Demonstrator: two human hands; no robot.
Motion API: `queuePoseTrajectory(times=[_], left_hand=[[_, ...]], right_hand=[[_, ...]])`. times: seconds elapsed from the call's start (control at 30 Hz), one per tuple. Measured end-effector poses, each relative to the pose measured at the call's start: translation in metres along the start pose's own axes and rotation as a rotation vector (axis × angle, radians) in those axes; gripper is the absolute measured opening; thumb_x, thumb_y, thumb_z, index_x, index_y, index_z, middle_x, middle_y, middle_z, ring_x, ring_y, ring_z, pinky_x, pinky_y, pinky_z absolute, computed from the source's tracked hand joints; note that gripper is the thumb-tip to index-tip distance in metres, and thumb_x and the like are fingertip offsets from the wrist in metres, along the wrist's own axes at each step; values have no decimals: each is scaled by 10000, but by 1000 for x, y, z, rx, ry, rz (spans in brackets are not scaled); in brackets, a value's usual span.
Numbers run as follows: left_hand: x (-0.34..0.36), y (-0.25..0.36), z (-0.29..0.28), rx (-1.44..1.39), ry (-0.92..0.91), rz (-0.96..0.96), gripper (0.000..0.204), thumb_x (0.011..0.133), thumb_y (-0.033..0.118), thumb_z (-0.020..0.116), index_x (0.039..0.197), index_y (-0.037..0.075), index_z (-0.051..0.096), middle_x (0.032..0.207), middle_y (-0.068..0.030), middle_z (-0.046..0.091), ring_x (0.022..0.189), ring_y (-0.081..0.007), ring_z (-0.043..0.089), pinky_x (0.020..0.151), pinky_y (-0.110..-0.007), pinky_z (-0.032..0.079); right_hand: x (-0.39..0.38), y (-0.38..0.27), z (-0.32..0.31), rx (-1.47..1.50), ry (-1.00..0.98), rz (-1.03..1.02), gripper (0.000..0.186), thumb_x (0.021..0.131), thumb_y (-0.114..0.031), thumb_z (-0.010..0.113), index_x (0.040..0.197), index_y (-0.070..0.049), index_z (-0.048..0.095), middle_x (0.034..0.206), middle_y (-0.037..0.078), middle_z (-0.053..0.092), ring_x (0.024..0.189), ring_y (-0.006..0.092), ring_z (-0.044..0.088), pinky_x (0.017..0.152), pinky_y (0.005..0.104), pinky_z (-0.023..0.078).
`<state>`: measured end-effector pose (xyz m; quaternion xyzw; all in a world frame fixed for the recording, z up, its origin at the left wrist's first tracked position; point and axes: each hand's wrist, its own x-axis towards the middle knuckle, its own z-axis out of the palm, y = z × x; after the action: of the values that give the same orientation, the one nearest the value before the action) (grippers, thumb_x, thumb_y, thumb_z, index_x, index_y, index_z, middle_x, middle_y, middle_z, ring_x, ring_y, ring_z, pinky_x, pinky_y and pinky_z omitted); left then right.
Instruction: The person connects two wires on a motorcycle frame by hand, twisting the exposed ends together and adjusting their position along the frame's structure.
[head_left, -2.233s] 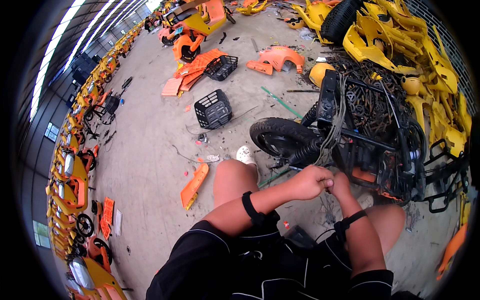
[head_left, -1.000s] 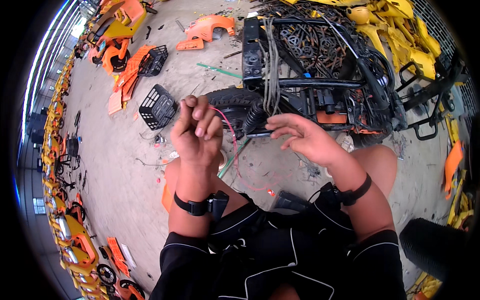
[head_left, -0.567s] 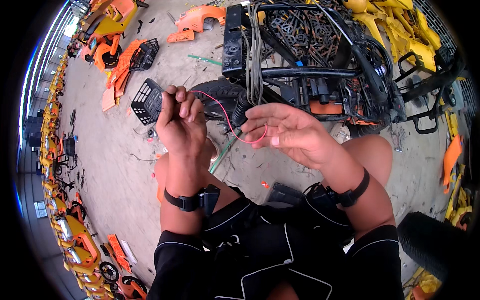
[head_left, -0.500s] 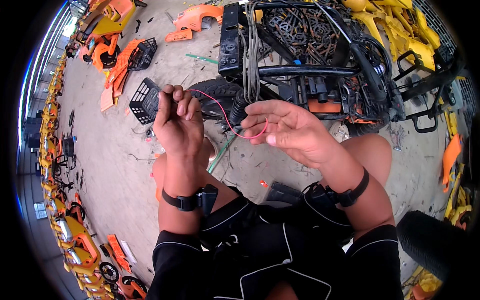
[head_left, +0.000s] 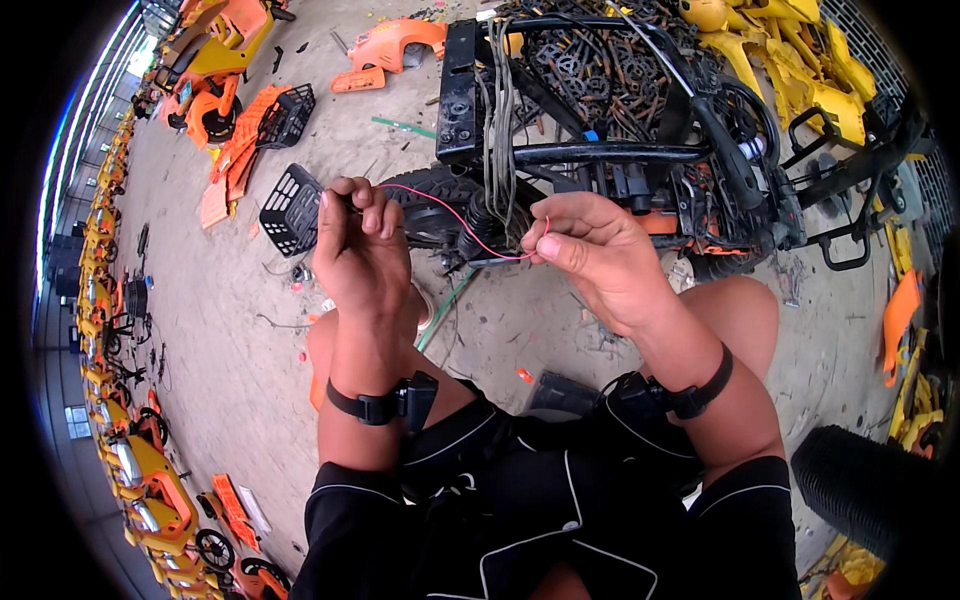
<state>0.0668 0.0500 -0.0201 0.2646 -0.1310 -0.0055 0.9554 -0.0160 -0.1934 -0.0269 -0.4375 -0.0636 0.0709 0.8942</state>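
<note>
My left hand [head_left: 362, 250] is closed, palm up, pinching one end of a thin red wire [head_left: 460, 219]. The wire sags across to my right hand [head_left: 590, 265], whose thumb and fingers close on its other part, with a short end rising past them. Beyond my hands lies a stripped black scooter frame [head_left: 630, 152] with a tyre [head_left: 425, 182], a coil shock [head_left: 478, 228] and a bundle of grey cables [head_left: 498, 120] hanging over it. Rusty sprockets and metal parts [head_left: 590, 70] are heaped behind the frame's upper bar.
Black crates [head_left: 288, 205], orange panels [head_left: 390, 45] and a green strip [head_left: 400, 127] lie on the concrete floor [head_left: 230, 340]. Yellow body panels [head_left: 835, 70] are piled at upper right. Scooters [head_left: 140, 460] line the left side. A black ribbed object [head_left: 840, 485] is at lower right.
The view has tipped down toward my hands. They have parted, the red wire now stretched between them. Since half a second ago, my right fingers have closed on the wire.
</note>
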Motion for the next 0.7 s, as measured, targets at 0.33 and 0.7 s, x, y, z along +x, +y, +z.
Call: queuePoseTrajectory(times=[0.33,0.7], left_hand=[[-5,8,-1,142,10,-53,254,1102,262,463,1115,40,587,1027,-70,551,765,-146,457,574,-262,394],[-10,11,0,511,-86,-151,255,1079,232,499,996,15,604,1341,-189,548,745,-146,553,473,-213,352]], right_hand=[[4,-1,0,-124,201,-74,371,967,-51,695,1327,-7,615,1097,71,684,1025,152,644,895,299,510],[11,-2,-46,-117,624,-77,355,947,-20,682,1284,23,578,1070,69,666,922,129,623,819,260,485]])
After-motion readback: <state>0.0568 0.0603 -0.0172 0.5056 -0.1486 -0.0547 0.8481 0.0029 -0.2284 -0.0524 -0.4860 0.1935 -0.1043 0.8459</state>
